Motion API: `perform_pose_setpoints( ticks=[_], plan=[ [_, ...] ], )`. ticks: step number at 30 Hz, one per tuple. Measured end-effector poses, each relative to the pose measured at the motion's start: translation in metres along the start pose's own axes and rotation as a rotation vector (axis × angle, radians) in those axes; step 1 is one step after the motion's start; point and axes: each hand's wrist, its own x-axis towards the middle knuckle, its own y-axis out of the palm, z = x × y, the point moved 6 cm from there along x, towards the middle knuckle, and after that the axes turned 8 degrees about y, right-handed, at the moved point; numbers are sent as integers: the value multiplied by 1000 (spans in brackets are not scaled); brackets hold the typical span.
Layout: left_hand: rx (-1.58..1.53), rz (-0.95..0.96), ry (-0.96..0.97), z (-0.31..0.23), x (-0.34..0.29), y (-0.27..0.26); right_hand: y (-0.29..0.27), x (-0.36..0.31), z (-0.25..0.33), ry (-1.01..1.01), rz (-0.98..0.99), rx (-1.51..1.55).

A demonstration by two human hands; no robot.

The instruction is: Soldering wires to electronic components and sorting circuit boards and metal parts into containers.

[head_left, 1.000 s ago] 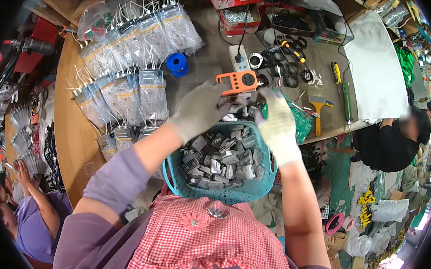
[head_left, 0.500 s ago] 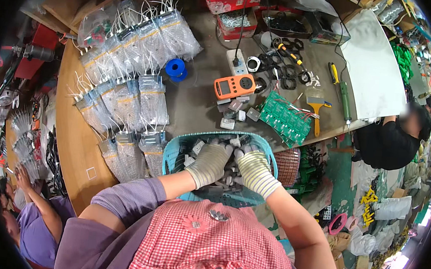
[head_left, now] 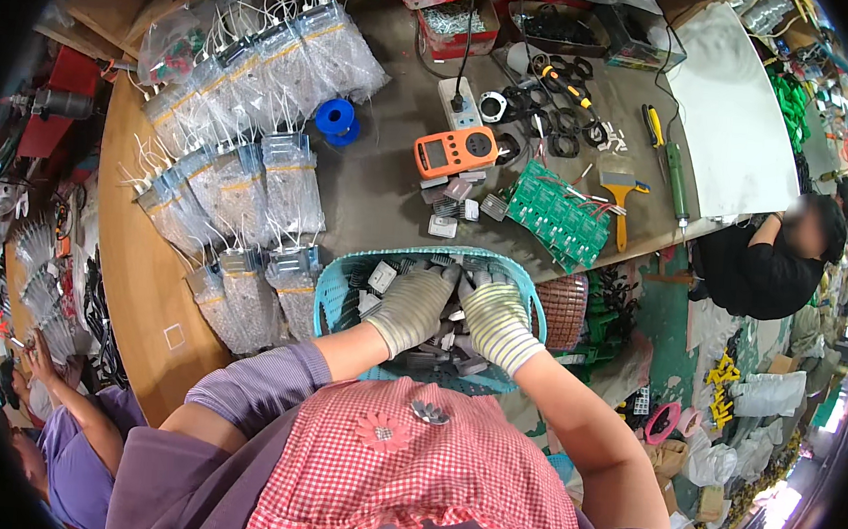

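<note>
A light blue plastic basket [head_left: 538,317] sits before me at the table's near edge, filled with loose small grey and white plastic cases [head_left: 382,276]. Both hands reach into it, in striped cream gloves with grey fingertips. My left hand [head_left: 413,308] lies over the middle of the pile, its fingers bent down among the cases near the far rim. Close beside it, my right hand [head_left: 497,317] is bent the same way, fingertips almost meeting the left ones. Both look closed, but whatever lies under the fingers is hidden.
Beyond the basket lie several more cases [head_left: 442,226], an orange meter [head_left: 455,153], green circuit boards [head_left: 559,218], a brush [head_left: 623,192] and a blue spool [head_left: 337,121]. Bubble-wrapped bundles with white wires [head_left: 291,191] cover the left side. A person in black [head_left: 763,264] is at the right.
My view has shifted slightly, so the table and basket appear a little higher. My hands stay in the basket; their fingers have moved a little toward the far rim.
</note>
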Motion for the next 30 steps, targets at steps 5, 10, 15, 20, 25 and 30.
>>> perform_pose_setpoints(
  ticks=[5, 10, 15, 20, 25, 30],
  plan=[
    [29, -75, 15, -11, -3, -7, 4, 5, -7, 36, -78, -13],
    [-8, -5, 2, -11, -4, -14, 13, 12, -7, 55, -176, 36],
    [-36, 21, 41, -7, -7, -17, 11, 8, 1, 87, -216, -38],
    [-107, -88, 68, -5, -22, -23, 26, 15, -5, 97, -204, -42],
    [-382, -194, 253, -36, -54, -91, 18, 10, -1, 69, -171, 37],
    [-492, -603, 185, -27, -21, -166, 16, 17, 3, 2, -133, -34]
  ],
)
